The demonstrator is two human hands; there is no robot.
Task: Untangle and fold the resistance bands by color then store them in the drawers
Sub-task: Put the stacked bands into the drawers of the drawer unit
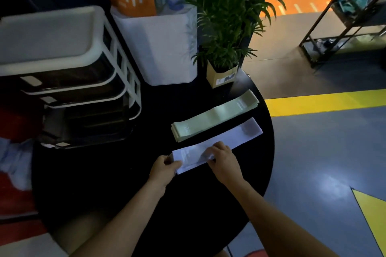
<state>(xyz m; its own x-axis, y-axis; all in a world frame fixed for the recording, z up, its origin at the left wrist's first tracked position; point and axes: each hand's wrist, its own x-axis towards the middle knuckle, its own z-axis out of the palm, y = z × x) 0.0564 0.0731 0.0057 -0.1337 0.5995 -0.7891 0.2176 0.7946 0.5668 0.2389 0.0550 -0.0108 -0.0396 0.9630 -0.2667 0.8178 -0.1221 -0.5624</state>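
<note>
At the desk's (117, 183) left edge stands my drawer unit (69, 81), its drawers pushed in. Toward the right edge, my left grip (165, 168) pinches the near end of the lavender bands (236, 134), while my right grip (222, 157) presses curled fingers onto their middle. Just beyond them the stacked green bands (215, 116) lie flat, parallel, near the potted plant (224, 27).

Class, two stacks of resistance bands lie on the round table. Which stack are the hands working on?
The white stack, nearer the person: the left hand grips its near end, the right hand rests on it. The green stack lies untouched.
</note>
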